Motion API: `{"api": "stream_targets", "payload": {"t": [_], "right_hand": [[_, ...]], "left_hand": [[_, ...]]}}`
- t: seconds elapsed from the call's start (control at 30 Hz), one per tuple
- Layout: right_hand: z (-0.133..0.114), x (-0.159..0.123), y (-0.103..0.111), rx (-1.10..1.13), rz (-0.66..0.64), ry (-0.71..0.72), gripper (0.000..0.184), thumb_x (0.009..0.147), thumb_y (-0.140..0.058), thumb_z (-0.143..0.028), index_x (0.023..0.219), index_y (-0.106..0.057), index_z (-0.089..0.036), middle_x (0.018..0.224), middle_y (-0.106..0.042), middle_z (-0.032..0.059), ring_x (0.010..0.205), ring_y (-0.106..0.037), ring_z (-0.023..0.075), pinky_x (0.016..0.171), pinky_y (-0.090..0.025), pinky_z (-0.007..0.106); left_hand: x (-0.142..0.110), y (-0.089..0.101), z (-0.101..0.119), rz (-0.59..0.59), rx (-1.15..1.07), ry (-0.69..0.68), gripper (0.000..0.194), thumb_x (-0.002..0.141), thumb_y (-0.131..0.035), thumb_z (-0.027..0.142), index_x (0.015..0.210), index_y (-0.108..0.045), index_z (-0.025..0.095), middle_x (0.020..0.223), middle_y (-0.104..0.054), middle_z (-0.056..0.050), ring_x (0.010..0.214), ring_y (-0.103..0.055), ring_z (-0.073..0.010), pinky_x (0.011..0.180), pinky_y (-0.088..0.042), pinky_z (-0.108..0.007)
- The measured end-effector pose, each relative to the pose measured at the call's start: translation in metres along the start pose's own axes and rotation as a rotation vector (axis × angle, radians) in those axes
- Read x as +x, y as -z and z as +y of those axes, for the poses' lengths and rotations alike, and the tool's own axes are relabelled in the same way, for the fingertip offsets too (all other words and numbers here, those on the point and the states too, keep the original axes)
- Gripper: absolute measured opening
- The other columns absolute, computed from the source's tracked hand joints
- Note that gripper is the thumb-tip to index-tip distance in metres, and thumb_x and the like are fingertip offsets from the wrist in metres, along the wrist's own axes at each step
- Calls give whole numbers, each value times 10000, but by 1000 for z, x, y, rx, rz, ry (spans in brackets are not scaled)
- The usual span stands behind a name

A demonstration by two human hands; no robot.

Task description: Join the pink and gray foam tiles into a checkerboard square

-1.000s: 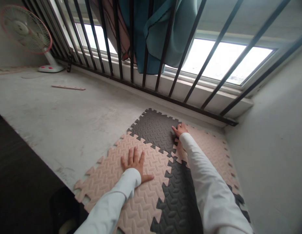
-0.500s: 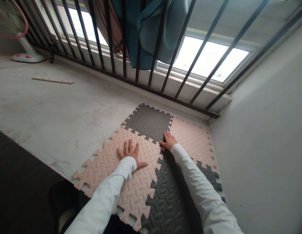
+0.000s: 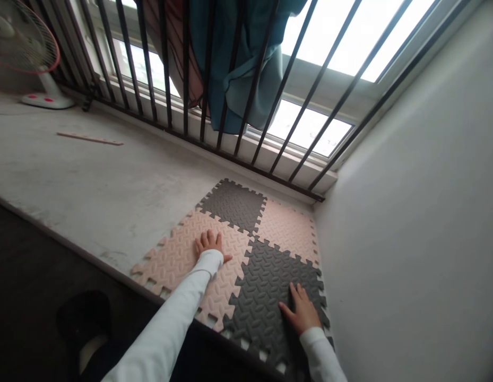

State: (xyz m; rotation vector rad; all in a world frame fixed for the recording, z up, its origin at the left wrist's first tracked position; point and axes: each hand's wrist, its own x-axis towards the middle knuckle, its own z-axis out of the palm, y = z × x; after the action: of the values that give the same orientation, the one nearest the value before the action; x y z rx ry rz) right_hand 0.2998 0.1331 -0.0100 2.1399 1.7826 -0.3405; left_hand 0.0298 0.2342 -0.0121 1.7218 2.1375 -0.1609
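Observation:
My left hand (image 3: 212, 248) rests with fingers spread on the near pink foam mat tile (image 3: 178, 249). To its right, my right hand (image 3: 302, 312) lies open on the near dark grey foam mat tile (image 3: 266, 292). Behind these two are a far grey foam tile (image 3: 234, 204) and a far pink foam tile (image 3: 288, 225). All four have jigsaw edges and a raised tread pattern. Between the near pink and near grey tiles the toothed edges meet, though I cannot tell whether they are fully pressed together.
A dark metal railing (image 3: 198, 139) runs along the back, with blue cloth (image 3: 230, 69) behind it. A white wall (image 3: 397, 223) borders the right. On the concrete floor (image 3: 98, 191) lies a thin strip (image 3: 89, 139); a fan (image 3: 47, 101) stands far left. A dark floor edge crosses the front.
My right hand has moved from the corner where the tiles meet back toward me, onto the near grey tile. My left hand stays on the pink tile. The view has shifted.

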Motion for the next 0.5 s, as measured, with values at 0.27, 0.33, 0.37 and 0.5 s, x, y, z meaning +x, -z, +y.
{"api": "stream_targets", "payload": {"t": [0.27, 0.33, 0.37, 0.5], "right_hand": [[-8, 7, 17, -26, -73, 52, 685, 704, -484, -496, 1315, -254, -287, 1394, -216, 97, 1254, -212, 282, 946, -300, 423], [-11, 10, 22, -15, -88, 50, 715, 690, -513, -484, 1319, -245, -275, 1392, -206, 127, 1248, -215, 301, 938, -302, 429], [-11, 12, 23, -10, -94, 46, 727, 684, -526, -479, 1320, -240, -273, 1391, -201, 140, 1246, -216, 307, 935, -302, 432], [-6, 16, 29, 36, -93, 68, 786, 640, -584, -486, 1316, -261, -246, 1367, -244, 177, 1229, -266, 294, 954, -285, 401]], "left_hand": [[-109, -20, -7, 98, -30, -92, 348, 744, -398, 201, 1049, -550, 133, 1170, -463, -132, 1064, -407, -250, 823, -365, -336], [-126, -28, -12, 77, -39, -51, 348, 749, -392, 180, 1058, -542, 127, 1165, -462, -135, 1061, -409, -247, 831, -363, -332], [-132, -31, -14, 66, -41, -42, 344, 753, -386, 170, 1056, -543, 127, 1161, -464, -132, 1059, -410, -241, 833, -363, -325], [-143, -33, -17, 59, -25, -10, 330, 753, -398, 145, 1040, -561, 163, 1140, -472, -108, 1049, -423, -219, 822, -367, -286]]}}
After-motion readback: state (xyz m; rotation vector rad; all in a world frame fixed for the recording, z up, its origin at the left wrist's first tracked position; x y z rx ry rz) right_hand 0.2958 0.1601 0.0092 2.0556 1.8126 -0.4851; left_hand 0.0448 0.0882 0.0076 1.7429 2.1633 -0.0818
